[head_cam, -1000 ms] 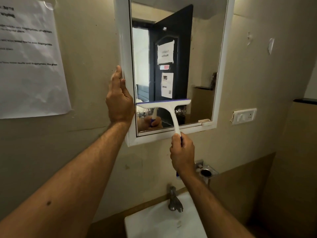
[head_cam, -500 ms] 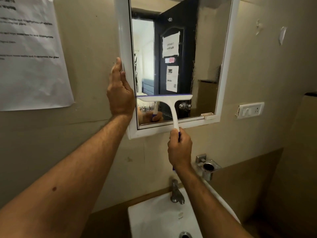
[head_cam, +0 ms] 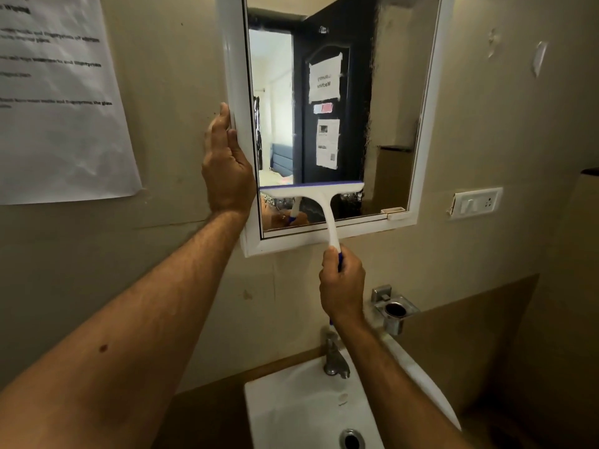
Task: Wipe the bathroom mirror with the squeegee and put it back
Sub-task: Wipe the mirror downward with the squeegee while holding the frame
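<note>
Gripping light, stiff squeegee (head_cam: 312, 192) low on handle, right hand (head_cam: 342, 286) wrapped; left hand (head_cam: 227, 163) flat-fingered steadies mirror (head_cam: 235, 92) frame.

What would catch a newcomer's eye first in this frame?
Most striking is the white squeegee, its blade laid across the lower part of the white-framed mirror, with the right hand gripping its handle just below the frame. The left hand rests on the frame's left edge. Below sits a white sink with a metal tap, and a large printed sheet hangs on the wall at left.
</note>
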`<state>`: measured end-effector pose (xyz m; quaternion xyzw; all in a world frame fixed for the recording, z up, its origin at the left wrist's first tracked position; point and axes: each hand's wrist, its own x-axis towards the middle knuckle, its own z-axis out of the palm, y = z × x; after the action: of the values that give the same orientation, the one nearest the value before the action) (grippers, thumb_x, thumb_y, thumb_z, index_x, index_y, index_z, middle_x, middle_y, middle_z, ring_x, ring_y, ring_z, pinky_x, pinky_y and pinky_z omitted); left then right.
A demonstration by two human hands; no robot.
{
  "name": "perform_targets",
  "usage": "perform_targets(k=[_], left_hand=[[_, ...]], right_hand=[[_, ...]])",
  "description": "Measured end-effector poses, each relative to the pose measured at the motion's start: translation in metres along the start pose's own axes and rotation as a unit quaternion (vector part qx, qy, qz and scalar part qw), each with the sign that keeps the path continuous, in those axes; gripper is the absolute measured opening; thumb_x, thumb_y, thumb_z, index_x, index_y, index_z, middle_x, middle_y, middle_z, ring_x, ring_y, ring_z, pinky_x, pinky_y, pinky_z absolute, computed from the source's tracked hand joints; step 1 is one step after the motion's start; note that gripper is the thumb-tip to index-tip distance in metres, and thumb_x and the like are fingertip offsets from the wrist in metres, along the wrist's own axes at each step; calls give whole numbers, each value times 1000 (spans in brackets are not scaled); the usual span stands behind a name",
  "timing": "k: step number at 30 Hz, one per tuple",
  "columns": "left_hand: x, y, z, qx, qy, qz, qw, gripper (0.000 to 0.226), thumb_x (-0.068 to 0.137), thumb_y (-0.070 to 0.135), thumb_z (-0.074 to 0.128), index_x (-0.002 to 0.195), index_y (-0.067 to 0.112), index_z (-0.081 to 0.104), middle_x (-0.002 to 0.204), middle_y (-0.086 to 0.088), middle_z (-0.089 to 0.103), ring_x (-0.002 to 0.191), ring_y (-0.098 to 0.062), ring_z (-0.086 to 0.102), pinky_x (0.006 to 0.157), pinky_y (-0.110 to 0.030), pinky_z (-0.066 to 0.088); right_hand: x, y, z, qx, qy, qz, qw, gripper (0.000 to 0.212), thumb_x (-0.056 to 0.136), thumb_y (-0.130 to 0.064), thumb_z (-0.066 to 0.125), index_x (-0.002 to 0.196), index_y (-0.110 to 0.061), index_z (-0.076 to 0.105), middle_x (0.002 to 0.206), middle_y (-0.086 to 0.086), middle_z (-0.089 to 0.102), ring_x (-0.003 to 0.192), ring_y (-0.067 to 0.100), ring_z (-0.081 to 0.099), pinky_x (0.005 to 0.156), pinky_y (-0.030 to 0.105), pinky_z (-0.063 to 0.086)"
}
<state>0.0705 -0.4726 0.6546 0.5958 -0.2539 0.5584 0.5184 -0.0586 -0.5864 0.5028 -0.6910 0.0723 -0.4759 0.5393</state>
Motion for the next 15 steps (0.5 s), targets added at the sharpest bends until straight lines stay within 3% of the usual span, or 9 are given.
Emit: perform_targets(k=[5,9,15], left_hand=[[-1,1,0,-2,7,-7,1000,37,104,16,36,138,5,48,130,-10,58,119,-17,55,97,3,30],[-4,3,-1,-3,11,-13,1000,37,104,14,36,138,4,47,130,-11,58,116,-9,52,94,5,29],[-5,4,1,5,19,-18,1000,37,103,11,38,138,4,47,129,-12,59,112,-1,46,92,8,27]], right_hand=[[-17,15,-4,-11,-1,13,1000,28,99,-22,47,71,-21,50,58,0,45,49,7,42,47,27,40],[-3,-4,-1,3,7,-4,1000,26,98,-28,45,74,-18,51,60,1,47,49,6,42,46,18,38],[-1,-1,6,13,4,3,1000,28,100,-21,47,72,-20,50,59,2,46,49,6,42,46,20,39]])
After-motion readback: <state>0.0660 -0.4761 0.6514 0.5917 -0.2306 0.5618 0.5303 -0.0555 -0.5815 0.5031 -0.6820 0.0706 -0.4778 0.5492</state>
